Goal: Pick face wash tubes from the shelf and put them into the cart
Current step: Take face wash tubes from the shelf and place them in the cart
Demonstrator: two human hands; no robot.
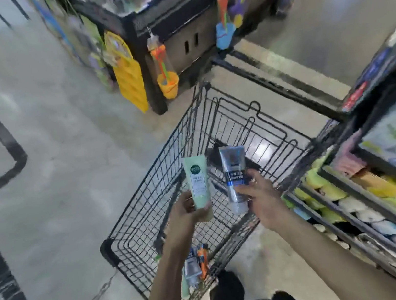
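Head view, nearest first: in the near end of the wire cart (131,226), low between the two forearms, lie a grey tube (192,269) and an orange tube (203,260), close side by side on the basket floor; blur hides their labels. Above them, over the basket, the left hand (184,214) grips a mint-green face wash tube (198,184) by its lower end: the fingers curl round the bottom of the tube, with the thumb lying across its front face near the base, so most of the body stands clear above the fingers. This tube is pale green with a dark round emblem near the top and a pale label panel below it; its long axis runs nearly upright in the picture, flat crimped end away from the person. Just beside it, not touching, the right hand (260,195) holds a grey and blue face wash tube (234,175), fingers clamped round its lower half and thumb on the left edge. That tube is silvery grey with a dark blue band carrying white lettering and a translucent cap at the near end; it too stands nearly upright, crimped end away, leaning slightly left. Both tubes are held in the air above the cart's interior. To the right runs a shelf (369,201) stocked with yellow and pale packets. Farther off stands a dark display stand (175,37) with an orange toy bucket (168,84) hanging on it.
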